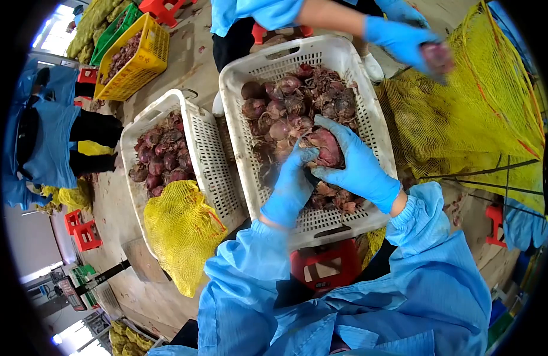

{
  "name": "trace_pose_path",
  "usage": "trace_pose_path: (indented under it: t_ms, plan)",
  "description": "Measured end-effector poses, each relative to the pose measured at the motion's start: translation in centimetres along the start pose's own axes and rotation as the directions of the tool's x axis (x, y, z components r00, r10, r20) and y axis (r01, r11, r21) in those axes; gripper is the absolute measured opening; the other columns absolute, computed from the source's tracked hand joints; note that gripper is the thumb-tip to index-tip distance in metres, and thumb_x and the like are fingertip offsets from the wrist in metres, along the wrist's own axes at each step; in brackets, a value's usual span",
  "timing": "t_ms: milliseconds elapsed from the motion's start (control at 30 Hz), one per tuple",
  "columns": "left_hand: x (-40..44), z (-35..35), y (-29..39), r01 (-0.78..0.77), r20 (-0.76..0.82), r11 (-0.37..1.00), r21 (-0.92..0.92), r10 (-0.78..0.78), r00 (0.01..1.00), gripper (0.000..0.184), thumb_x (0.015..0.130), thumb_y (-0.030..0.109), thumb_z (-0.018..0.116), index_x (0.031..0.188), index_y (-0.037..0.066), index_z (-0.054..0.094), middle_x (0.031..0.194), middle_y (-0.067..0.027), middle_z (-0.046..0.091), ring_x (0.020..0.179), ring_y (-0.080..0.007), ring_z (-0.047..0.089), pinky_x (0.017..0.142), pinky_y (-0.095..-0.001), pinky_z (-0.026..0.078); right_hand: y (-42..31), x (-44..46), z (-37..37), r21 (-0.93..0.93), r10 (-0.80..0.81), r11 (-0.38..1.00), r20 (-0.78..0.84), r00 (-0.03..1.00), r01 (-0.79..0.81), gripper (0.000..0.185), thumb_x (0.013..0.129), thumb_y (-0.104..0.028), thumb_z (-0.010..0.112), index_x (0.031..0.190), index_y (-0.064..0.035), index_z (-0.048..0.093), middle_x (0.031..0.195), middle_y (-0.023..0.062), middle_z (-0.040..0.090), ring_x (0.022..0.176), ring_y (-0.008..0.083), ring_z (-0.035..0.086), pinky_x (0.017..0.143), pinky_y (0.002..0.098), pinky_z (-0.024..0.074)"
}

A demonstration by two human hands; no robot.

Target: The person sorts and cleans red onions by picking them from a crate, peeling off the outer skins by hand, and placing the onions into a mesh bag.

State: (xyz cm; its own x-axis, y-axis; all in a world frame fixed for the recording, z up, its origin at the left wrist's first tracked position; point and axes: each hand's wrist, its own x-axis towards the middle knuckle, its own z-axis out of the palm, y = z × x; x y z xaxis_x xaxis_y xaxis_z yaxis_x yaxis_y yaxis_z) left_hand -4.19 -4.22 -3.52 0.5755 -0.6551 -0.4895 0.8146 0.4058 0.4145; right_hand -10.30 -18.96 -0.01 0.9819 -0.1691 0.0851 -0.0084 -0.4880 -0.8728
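A red onion [326, 148] with loose papery skin is gripped above the white crate [381, 139]. My right hand [364, 177], in a blue glove, wraps around its right side with thumb and fingers. Against its left side press the curled fingers of my left hand [290, 185], also gloved in blue. Below and beyond both hands, the crate holds a heap of red onions [280, 110] with dry roots and loose skins. Part of the heap is hidden behind my hands.
Left stands another white crate [212, 157] of onions, a yellow mesh bag [182, 231] draped over it. Opposite, a co-worker's gloved hand [398, 44] holds an onion near a large yellow net [493, 101]. A red stool [327, 264] sits below my crate.
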Motion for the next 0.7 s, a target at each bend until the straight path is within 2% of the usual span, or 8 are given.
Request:
trace_pose_path:
  t_ms: [167, 267, 367, 467, 500, 600, 700]
  plan:
    - [-0.2, 1.0, 0.0, 0.045, 0.006, 0.996, -0.083, -0.045, 0.999, 0.039, 0.091, 0.020, 0.052, 0.127, 0.003, 0.048, 0.122, -0.0105, 0.057, 0.112, -0.0228, 0.057, 0.099, -0.0382, 0.046, 0.3, -0.1, -0.3, 0.026, 0.019, 0.999, -0.030, 0.999, -0.018, 0.083, 0.068, -0.032, 0.081, 0.138, -0.0107, 0.042, 0.125, 0.0175, 0.055, 0.116, 0.0336, 0.054, 0.098, 0.0397, 0.0449]
    - [-0.2, 1.4, -0.1, 0.076, -0.076, 0.993, -0.091, -0.083, 0.994, 0.041, 0.090, 0.021, 0.053, 0.126, 0.003, 0.048, 0.120, -0.0105, 0.058, 0.110, -0.0233, 0.057, 0.099, -0.0377, 0.046, 0.6, -0.4, 0.2, -0.019, 0.013, 1.000, -0.057, 0.998, -0.014, 0.081, 0.069, -0.033, 0.080, 0.136, -0.0090, 0.043, 0.122, 0.0184, 0.056, 0.112, 0.0345, 0.056, 0.095, 0.0397, 0.0460]
    - [0.4, 0.6, -0.5, 0.062, -0.068, 0.992, -0.109, -0.069, 0.995, 0.044, 0.086, 0.021, 0.053, 0.125, 0.002, 0.049, 0.118, -0.0108, 0.059, 0.108, -0.0234, 0.058, 0.097, -0.0373, 0.047, 0.3, -0.7, 0.6, -0.132, 0.007, 0.991, -0.060, 0.998, -0.015, 0.083, 0.067, -0.035, 0.079, 0.135, -0.0056, 0.042, 0.119, 0.0198, 0.057, 0.108, 0.0356, 0.058, 0.091, 0.0406, 0.0474]
    - [-0.3, 1.0, -0.4, -0.052, -0.162, 0.991, 0.123, 0.072, 0.984, 0.039, 0.081, 0.026, 0.059, 0.116, 0.008, 0.057, 0.116, -0.0097, 0.061, 0.109, -0.0276, 0.057, 0.100, -0.0434, 0.045, 0.3, -1.4, 1.5, -0.234, -0.007, 0.972, -0.088, 0.996, -0.014, 0.086, 0.066, -0.038, 0.078, 0.134, -0.0029, 0.040, 0.116, 0.0210, 0.057, 0.104, 0.0362, 0.059, 0.087, 0.0416, 0.0484]
    - [0.0, 0.3, -0.5, -0.038, -0.148, 0.992, 0.124, 0.056, 0.987, 0.036, 0.083, 0.025, 0.057, 0.114, 0.009, 0.059, 0.116, -0.0092, 0.061, 0.110, -0.0267, 0.057, 0.100, -0.0427, 0.045, 0.6, -1.5, 1.9, -0.266, -0.054, 0.964, -0.105, 0.993, 0.024, 0.089, 0.064, -0.039, 0.078, 0.135, -0.0022, 0.038, 0.114, 0.0219, 0.057, 0.103, 0.0365, 0.059, 0.085, 0.0424, 0.0491]
    - [-0.3, 0.0, -0.3, -0.025, -0.170, 0.982, 0.187, 0.058, 0.984, 0.037, 0.085, 0.028, 0.057, 0.116, 0.008, 0.058, 0.119, -0.0092, 0.060, 0.111, -0.0259, 0.057, 0.100, -0.0420, 0.045, 0.0, -1.6, 1.8, -0.290, 0.015, 0.956, -0.066, 0.998, -0.033, 0.089, 0.064, -0.039, 0.078, 0.135, -0.0033, 0.038, 0.115, 0.0226, 0.057, 0.102, 0.0374, 0.059, 0.084, 0.0434, 0.0495]
    - [-0.7, 0.9, -0.3, 0.016, -0.157, 0.986, 0.164, 0.010, 0.988, 0.040, 0.088, 0.032, 0.055, 0.119, 0.007, 0.056, 0.120, -0.0086, 0.060, 0.112, -0.0251, 0.056, 0.099, -0.0416, 0.045, -0.4, -1.4, 1.4, -0.277, 0.135, 0.953, 0.017, 0.991, -0.125, 0.091, 0.063, -0.041, 0.079, 0.136, -0.0042, 0.038, 0.115, 0.0230, 0.056, 0.102, 0.0386, 0.059, 0.084, 0.0439, 0.0499]
